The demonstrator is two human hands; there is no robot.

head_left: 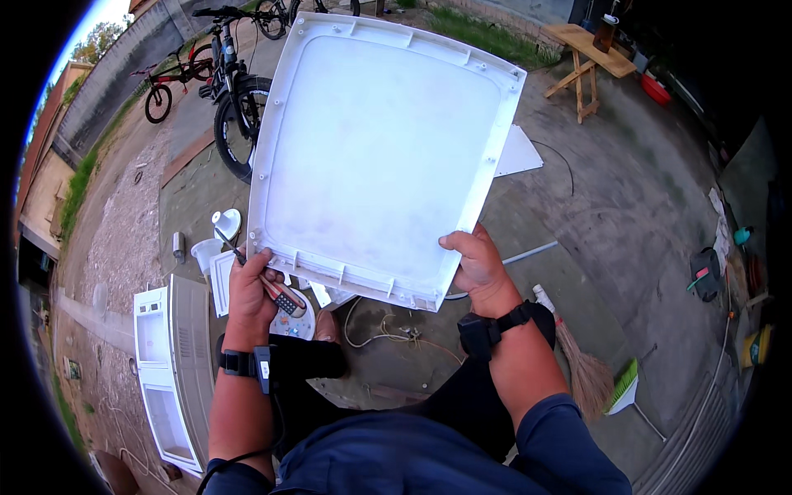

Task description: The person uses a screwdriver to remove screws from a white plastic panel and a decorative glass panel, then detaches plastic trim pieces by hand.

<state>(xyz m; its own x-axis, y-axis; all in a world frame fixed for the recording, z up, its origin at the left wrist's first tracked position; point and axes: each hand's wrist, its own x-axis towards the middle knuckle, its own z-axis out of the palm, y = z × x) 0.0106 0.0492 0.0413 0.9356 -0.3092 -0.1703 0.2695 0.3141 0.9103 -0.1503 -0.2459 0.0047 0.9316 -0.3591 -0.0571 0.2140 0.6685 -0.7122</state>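
A large white plastic panel (pixel 384 157), shallow like a lid, is tilted up in front of me, its ribbed inner side with small screw posts facing me. My left hand (pixel 254 293) is closed at its lower left corner, thumb on the rim. Across that same palm lies a screwdriver (pixel 285 297) with a red and dark handle; its thin shaft sticks out at the upper left. My right hand (pixel 478 262) clamps the panel's lower right edge, thumb on the inner face and fingers hidden behind. Parts on the ground are partly covered by the panel.
A white twin-lid machine body (pixel 173 371) lies at the left. Near it are a white round part (pixel 227 223) and loose wires (pixel 404 333). To the right lie a straw broom (pixel 582 363) and a green brush (pixel 624 388). Bicycles (pixel 235 91) and a wooden table (pixel 590 51) stand farther off.
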